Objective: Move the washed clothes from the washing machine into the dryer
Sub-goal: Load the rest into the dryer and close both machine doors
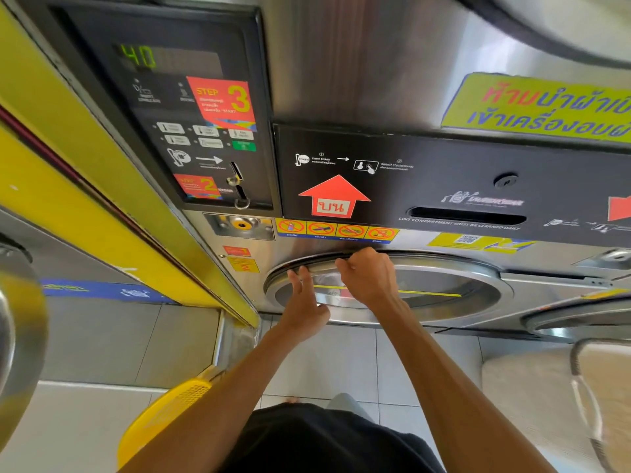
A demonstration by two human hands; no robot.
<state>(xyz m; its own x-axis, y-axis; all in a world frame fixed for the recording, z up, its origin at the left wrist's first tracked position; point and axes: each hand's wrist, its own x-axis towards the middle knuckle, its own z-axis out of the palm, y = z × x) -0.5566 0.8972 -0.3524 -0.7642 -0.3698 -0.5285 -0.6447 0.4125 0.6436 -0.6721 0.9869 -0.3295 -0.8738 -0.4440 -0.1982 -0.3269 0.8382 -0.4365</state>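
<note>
The lower dryer's round steel door point(444, 288) fills the middle of the view, seen from steeply above, with a glass window in it. My right hand point(367, 276) is curled over the door's upper rim, fingers hooked on the edge. Flat against the left side of the door lies my left hand point(304, 302), fingers spread. No clothes show through the glass that I can make out. A yellow laundry basket point(167, 414) stands on the floor by my left arm; what it holds is hidden.
The dryer's control panel point(191, 121) shows "40" and has a coin slot. A black lint compartment panel point(461, 186) sits above the door. Another machine's open door point(18, 336) juts in at the left. A beige cart with a metal frame point(553, 397) stands right.
</note>
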